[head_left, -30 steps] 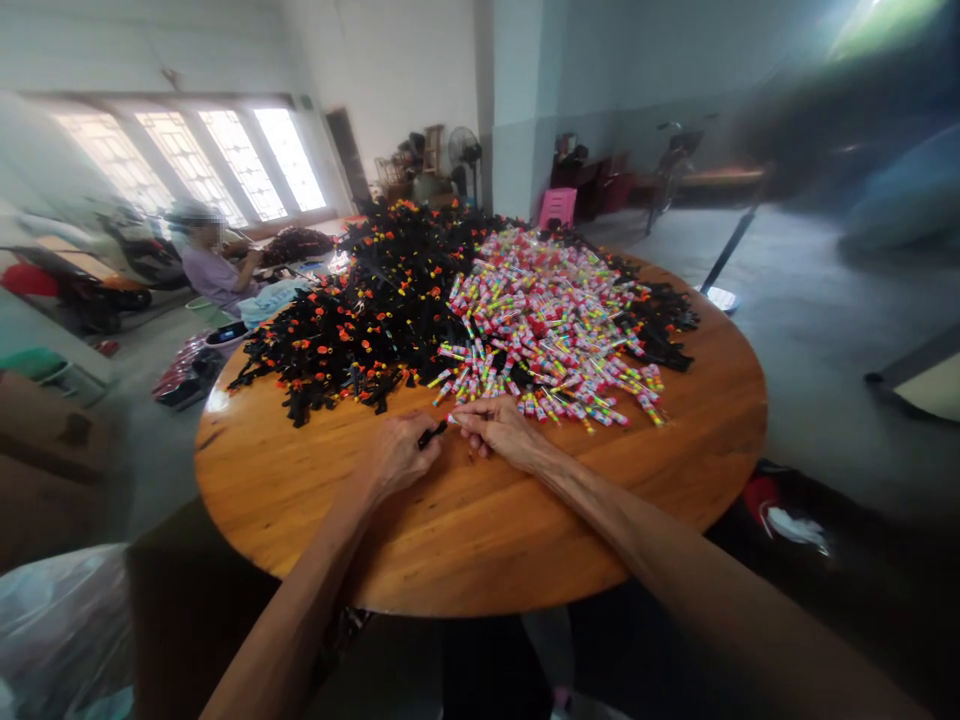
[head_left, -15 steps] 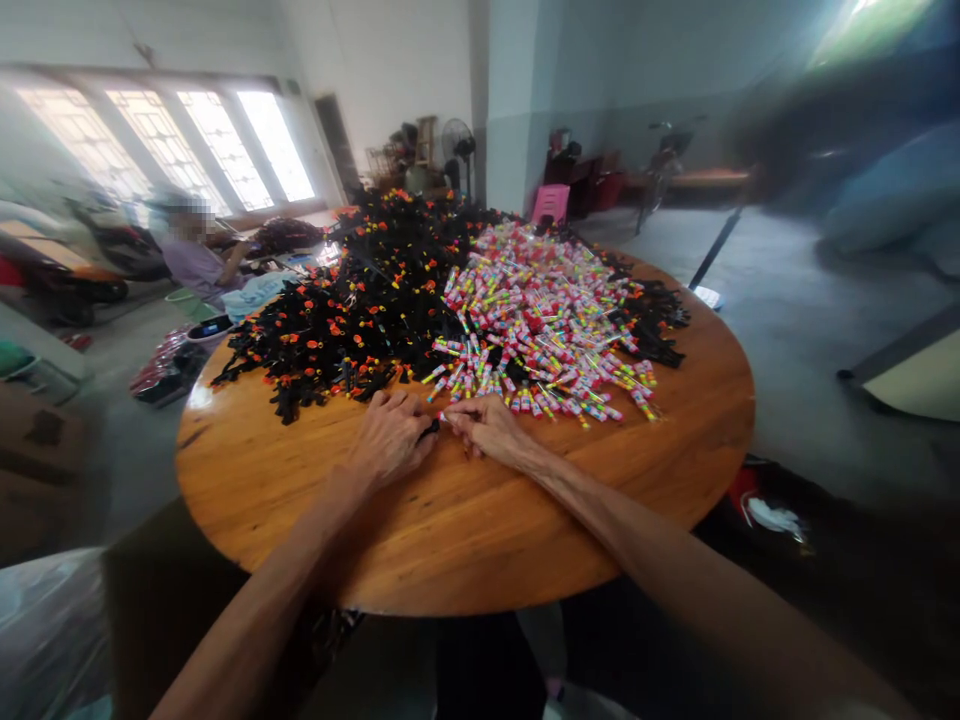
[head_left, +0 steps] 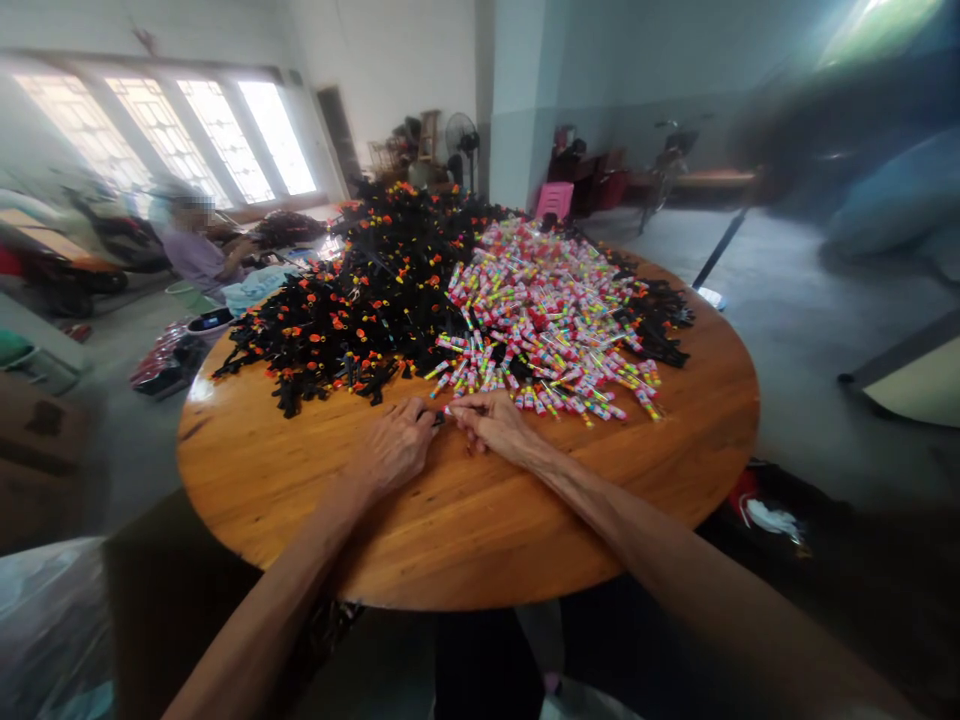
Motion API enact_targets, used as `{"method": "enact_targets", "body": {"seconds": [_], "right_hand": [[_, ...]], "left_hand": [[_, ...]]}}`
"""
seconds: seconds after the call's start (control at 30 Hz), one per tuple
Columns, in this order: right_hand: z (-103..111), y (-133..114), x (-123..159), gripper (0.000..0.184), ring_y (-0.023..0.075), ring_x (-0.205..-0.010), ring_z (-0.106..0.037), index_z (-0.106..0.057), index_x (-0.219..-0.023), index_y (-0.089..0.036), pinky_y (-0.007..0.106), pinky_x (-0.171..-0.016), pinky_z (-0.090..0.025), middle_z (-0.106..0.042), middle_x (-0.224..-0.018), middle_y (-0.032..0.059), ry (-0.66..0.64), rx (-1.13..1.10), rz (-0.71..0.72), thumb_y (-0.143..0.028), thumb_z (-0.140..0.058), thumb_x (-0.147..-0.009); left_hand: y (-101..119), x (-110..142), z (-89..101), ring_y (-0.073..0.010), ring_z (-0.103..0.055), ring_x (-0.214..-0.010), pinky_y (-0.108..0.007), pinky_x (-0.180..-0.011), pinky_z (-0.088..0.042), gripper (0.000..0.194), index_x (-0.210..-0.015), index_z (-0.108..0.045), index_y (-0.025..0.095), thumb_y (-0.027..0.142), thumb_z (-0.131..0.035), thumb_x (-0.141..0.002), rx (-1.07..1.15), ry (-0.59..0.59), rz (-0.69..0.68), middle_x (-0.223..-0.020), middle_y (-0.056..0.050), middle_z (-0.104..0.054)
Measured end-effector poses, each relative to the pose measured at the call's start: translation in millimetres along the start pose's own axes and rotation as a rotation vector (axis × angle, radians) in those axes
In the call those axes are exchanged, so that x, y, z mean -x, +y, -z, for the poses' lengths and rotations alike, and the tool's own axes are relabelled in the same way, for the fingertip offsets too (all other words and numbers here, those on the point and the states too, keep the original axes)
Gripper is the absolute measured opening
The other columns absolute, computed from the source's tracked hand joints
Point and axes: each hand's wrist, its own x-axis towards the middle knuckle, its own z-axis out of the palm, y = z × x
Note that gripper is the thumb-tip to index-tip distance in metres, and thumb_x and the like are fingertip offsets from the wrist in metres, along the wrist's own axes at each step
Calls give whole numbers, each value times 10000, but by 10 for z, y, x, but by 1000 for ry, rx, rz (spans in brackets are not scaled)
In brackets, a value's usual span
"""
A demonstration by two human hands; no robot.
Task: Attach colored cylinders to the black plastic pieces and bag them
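Both hands meet over the near half of a round wooden table (head_left: 480,550). My left hand (head_left: 401,440) is closed on a small black piece (head_left: 439,419), mostly hidden by the fingers. My right hand (head_left: 491,420) pinches a small pink-and-white tube (head_left: 449,410), its end close to the black piece; whether the two touch I cannot tell. Beyond my left hand lies a heap of black plastic pieces (head_left: 375,290) with orange and yellow parts. Just past my right hand spreads a pile of small pink-and-white tubes (head_left: 540,310) with yellow and green ends.
A person (head_left: 196,245) sits at the far left by a green basin (head_left: 187,297). Dark red bundles (head_left: 169,360) lie on the floor there. Behind the table are a pink stool (head_left: 554,200) and a standing fan (head_left: 462,140). A cardboard box (head_left: 41,450) stands at left.
My left hand has turned slightly, and more of the black piece shows beside its fingers. The right hand keeps its pinch close to it. The view has shifted a little.
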Motion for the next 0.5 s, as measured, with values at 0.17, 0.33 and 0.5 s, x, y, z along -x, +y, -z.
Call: {"method": "enact_targets", "body": {"seconds": [0.17,0.33,0.5], "right_hand": [[44,-15,8,214,83,-395,-510,-718,-824,-157,185,-351,-348,-570,-552,-32,-31,-5,-29,-343,-614,-839],[84,-50,37,205,72,-427,-468,-751,-830,-146,178,-358,-360,-553,-552,-35,-25,-2,-47,-329,-661,-821],[145,-60,44,275,75,-433,-453,-779,-896,-134,191,-358,-349,-544,-562,-37,-54,12,-41,-377,-679,-815]], "left_hand": [[18,12,45,-257,-589,-974,-421,-915,-514,299,-1046,-667,136,177,-372,-1027,49,2,-26,-1011,-131,-633],[22,42,56,-259,-599,-989,-432,-963,-512,324,-1052,-664,129,126,-344,-1001,83,-11,-80,-993,-135,-642],[3,59,25,-246,-613,-970,-406,-953,-517,321,-954,-655,158,137,-340,-1011,113,-26,-100,-961,-111,-640]]}}
